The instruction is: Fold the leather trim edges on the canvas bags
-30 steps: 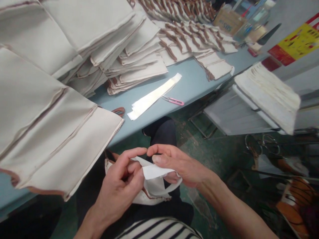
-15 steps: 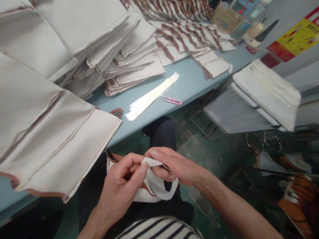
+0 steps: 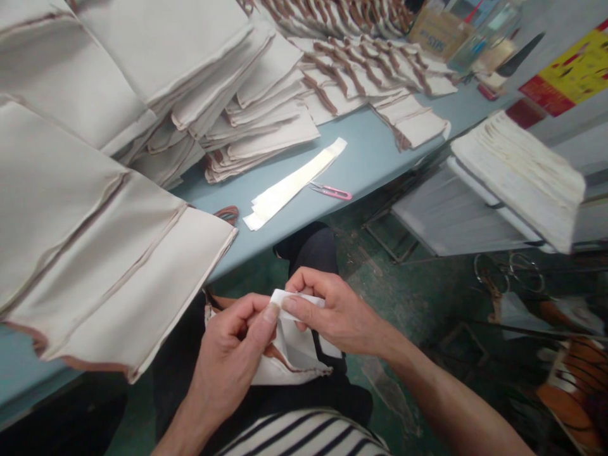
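Observation:
Over my lap, both hands pinch a white strip (image 3: 298, 299) that loops down onto a small cream fabric piece with brown edging (image 3: 285, 367). My left hand (image 3: 232, 354) has its fingers closed, thumb and forefinger on the strip's near end. My right hand (image 3: 327, 310) is closed over the strip from the other side, fingertips touching those of the left. The fabric piece rests on my dark trousers below the hands.
The blue table (image 3: 375, 152) carries several stacks of cream fabric panels (image 3: 142, 69), a pile of white strips (image 3: 294, 183) and pink thread snips (image 3: 332, 192). A stack of fabric (image 3: 104, 266) overhangs the table edge at left. A rack with a white bundle (image 3: 517, 171) stands at right.
My hands have drawn closer together and the strip's loose loop has been folded tighter between the fingertips. My right hand has turned over the strip's end.

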A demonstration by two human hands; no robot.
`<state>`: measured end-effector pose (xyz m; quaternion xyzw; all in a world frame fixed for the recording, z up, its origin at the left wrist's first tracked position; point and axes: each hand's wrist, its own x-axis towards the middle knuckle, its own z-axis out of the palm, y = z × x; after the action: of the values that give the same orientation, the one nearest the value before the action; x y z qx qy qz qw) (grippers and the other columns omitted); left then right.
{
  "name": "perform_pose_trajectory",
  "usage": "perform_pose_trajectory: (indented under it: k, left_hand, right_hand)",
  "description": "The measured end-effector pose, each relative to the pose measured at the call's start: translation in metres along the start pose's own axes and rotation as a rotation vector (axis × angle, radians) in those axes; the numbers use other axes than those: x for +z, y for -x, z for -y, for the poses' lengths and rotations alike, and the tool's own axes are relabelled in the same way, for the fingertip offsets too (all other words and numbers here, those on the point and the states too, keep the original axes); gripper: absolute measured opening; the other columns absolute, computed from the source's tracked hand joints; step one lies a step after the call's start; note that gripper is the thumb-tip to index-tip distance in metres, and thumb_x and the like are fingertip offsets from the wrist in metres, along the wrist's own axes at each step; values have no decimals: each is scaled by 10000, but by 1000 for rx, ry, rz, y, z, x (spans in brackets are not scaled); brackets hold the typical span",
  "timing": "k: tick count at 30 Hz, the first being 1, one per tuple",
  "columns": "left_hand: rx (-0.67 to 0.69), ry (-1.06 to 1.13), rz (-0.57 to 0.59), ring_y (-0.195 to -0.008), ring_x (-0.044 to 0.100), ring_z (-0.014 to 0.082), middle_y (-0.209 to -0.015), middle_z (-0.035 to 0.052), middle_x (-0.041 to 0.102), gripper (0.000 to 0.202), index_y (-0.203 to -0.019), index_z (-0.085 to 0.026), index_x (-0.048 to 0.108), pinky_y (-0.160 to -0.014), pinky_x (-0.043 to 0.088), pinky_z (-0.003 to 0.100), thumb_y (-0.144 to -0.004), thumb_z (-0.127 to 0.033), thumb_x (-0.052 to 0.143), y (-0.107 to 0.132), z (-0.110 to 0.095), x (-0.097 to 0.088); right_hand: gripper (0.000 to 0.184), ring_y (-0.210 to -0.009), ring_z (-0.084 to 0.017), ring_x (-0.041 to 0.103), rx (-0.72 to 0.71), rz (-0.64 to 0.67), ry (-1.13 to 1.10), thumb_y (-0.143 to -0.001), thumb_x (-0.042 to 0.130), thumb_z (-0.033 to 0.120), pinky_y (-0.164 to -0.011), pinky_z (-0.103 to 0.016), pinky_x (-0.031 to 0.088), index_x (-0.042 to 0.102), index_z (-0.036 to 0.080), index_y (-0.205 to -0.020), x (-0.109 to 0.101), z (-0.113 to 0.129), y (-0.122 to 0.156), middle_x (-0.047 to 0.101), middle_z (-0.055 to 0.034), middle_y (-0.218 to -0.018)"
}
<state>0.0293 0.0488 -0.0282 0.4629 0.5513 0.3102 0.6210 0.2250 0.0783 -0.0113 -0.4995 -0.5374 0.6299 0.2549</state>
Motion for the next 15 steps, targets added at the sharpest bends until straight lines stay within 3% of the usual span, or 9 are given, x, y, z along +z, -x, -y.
perform_pose_trajectory:
  k: [6, 8, 10, 12, 15]
  left_hand:
    - [-18, 28, -6, -505, 658, 139, -627, -33, 647, 396, -818, -183, 695, -489, 495, 198, -967, -551, 702, -1, 5, -2]
    - [3, 39, -21, -498, 644, 132, -628, -32, 660, 361, -847, -185, 719, -485, 508, 199, -973, -523, 701, 1, 1, 2]
    - [49, 53, -72, -497, 636, 121, -609, -46, 652, 292, -868, -193, 742, -502, 531, 193, -981, -459, 699, 5, -2, 5]
    - [119, 57, -102, -498, 647, 113, -592, -54, 655, 222, -888, -202, 758, -519, 545, 181, -996, -382, 685, 8, -2, 7]
    - [308, -9, -33, -488, 668, 109, -633, -45, 715, 121, -943, -214, 771, -503, 546, 169, -1000, -255, 672, 10, 5, 5]
  right_hand:
    - [440, -605, -97, 518, 43, -27, -98, -962, 736, 599, -562, -207, 399, 636, 174, -908, 4, -1, 4, 595, 53, -690]
    - [503, -614, -99, 541, 32, 9, -154, -988, 676, 665, -590, -209, 434, 643, 169, -911, 2, -2, 4, 627, 34, -708]
    - [607, -604, -103, 566, 58, 140, -253, -1042, 520, 730, -608, -217, 463, 664, 157, -903, -3, -8, 1, 673, 2, -723]
    - [715, -567, -111, 585, 144, 354, -386, -1039, 416, 791, -591, -229, 476, 683, 146, -884, -8, -19, -5, 706, -27, -720]
    - [744, -557, -144, 631, 298, 652, -552, -904, 545, 871, -587, -260, 508, 695, 143, -880, -14, -39, -16, 718, -38, -691]
